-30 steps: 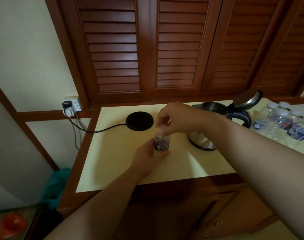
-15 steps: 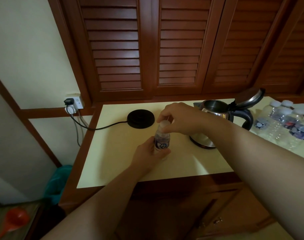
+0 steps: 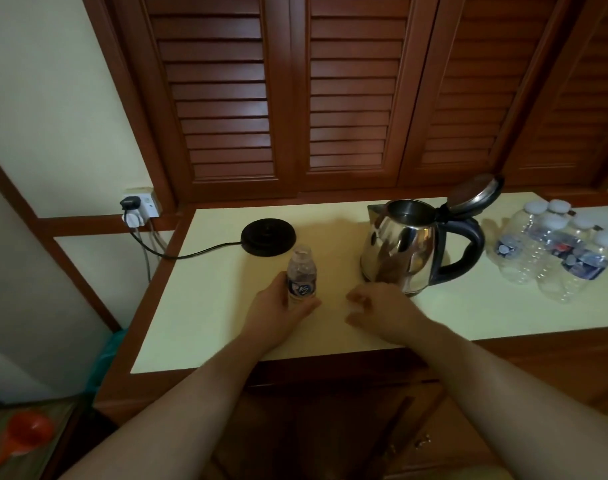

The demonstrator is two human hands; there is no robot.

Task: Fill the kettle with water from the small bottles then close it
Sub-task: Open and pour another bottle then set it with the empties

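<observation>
Two bare forearms reach in from the near edge over the cream counter (image 3: 226,317). Left hand (image 3: 278,310) wraps its fingers and thumb round the lower body of a small bottle (image 3: 301,277), which stands upright on the counter with its neck showing no cap. Right hand (image 3: 378,311) rests low just right of it, fingers loosely curled; whether it holds the cap I cannot tell. Thin clear plastic like this will likely dent under a hard squeeze and spill from the open neck, so a firm but gentle hold around the labelled middle looks best, and it should feel light. Farther right stands the steel kettle (image 3: 403,251), its lid (image 3: 475,194) tipped back and mouth open, ready for pouring; its black handle (image 3: 468,244) faces right. Beyond the bottle sits the round power base (image 3: 268,235), corded to the wall socket (image 3: 139,211) at far left. More capped bottles (image 3: 552,251) cluster at the far right.
</observation>
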